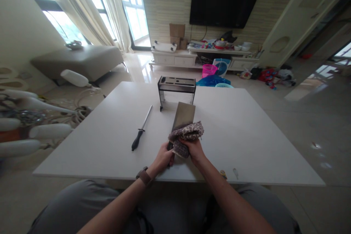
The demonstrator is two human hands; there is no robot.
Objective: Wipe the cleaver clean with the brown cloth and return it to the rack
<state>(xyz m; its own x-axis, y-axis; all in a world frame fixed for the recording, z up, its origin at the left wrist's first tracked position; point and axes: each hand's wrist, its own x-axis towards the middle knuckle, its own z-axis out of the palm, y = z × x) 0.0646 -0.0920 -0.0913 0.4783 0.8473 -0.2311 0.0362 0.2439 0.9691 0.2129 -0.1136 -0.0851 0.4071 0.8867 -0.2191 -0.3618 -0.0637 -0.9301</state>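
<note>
My left hand (162, 157) is closed around the handle of a cleaver (183, 113), whose broad blade points away from me over the white table (227, 128). A purplish-brown, fuzzy cloth (189, 131) is bunched over the lower part of the blade, hiding it there. Gripping that cloth from the right is my right hand (195, 150). Left of the cleaver lies a honing steel (141, 129) with a black handle. Just beyond the blade stands a knife block (177, 87) with a dark slotted top and clear sides.
Near the table's front edge lie two small items (229, 174) that I cannot make out. White lamp shades (51, 130) crowd the left side. Past the table are a pink basket (209, 70), a cluttered TV cabinet (185, 61) and a grey bench (79, 62).
</note>
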